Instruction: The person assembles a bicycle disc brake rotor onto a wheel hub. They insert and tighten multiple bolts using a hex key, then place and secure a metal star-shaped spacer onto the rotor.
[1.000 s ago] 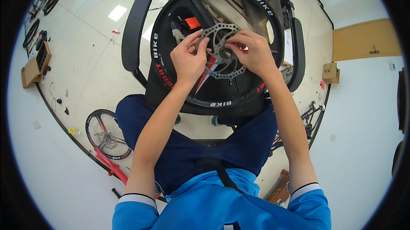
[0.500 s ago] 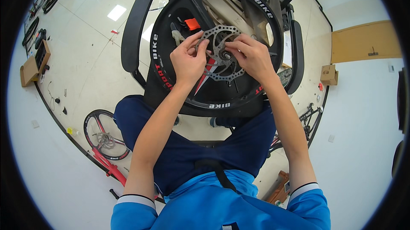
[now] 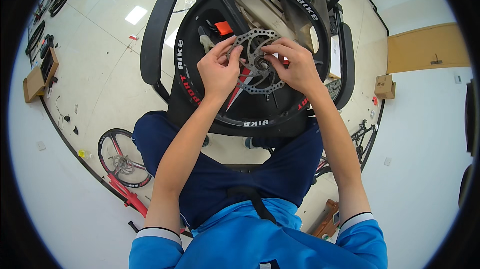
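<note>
A black bicycle wheel (image 3: 255, 117) with red and white lettering lies flat in front of me, over the seat of a chair. On its hub rests a silver brake disc (image 3: 261, 34), a ring with many holes and curved arms. My left hand (image 3: 220, 71) pinches the disc's left edge between thumb and fingers. Over the right side of the disc, beside the hub axle (image 3: 264, 63), my right hand (image 3: 299, 68) has its thumb and fingertips drawn together. Whatever those fingertips hold, if anything, is too small or hidden.
Black armrests (image 3: 165, 24) flank the wheel. Through its openings show an orange object (image 3: 223, 28) and a pale glove-like item (image 3: 205, 41). Another wheel (image 3: 120, 161) and a red frame part (image 3: 131, 196) lie on the floor at left. A cardboard box (image 3: 385, 87) stands at right.
My right hand's fingers have shifted slightly around the hub, the thumb now lower and a little more spread. My left hand keeps its pinch on the disc.
</note>
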`<state>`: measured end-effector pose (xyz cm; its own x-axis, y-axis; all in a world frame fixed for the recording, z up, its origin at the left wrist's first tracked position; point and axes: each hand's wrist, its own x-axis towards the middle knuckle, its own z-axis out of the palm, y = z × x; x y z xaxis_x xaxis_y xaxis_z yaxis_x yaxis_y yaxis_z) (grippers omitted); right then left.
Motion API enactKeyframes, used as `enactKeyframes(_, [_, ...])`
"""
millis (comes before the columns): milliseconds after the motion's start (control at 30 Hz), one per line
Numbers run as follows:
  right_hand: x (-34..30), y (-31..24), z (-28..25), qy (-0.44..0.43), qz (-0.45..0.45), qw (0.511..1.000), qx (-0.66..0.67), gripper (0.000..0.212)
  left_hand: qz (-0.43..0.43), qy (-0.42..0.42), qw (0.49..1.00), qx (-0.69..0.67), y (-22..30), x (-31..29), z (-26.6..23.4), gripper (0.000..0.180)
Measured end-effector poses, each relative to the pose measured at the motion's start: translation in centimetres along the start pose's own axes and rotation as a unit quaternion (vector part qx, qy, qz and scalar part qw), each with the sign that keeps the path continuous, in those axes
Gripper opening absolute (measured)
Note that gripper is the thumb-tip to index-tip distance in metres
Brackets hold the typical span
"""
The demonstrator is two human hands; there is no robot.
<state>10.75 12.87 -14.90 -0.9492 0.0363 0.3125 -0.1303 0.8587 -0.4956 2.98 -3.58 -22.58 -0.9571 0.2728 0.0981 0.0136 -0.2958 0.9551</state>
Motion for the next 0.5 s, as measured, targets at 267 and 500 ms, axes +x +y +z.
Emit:
enactKeyframes(267, [0.10,0.69,0.38,0.035,-0.052,0.998,0.008,0.015,-0.003,0.004,1.000,-0.009,-0.28,-0.04,0.02,0.028])
enactKeyframes(500, [0.09,-0.08,0.44,0.018,-0.034,0.995,-0.093,0.010,0.002,0.001,1.000,0.010,-0.11,0.04,-0.01,0.027])
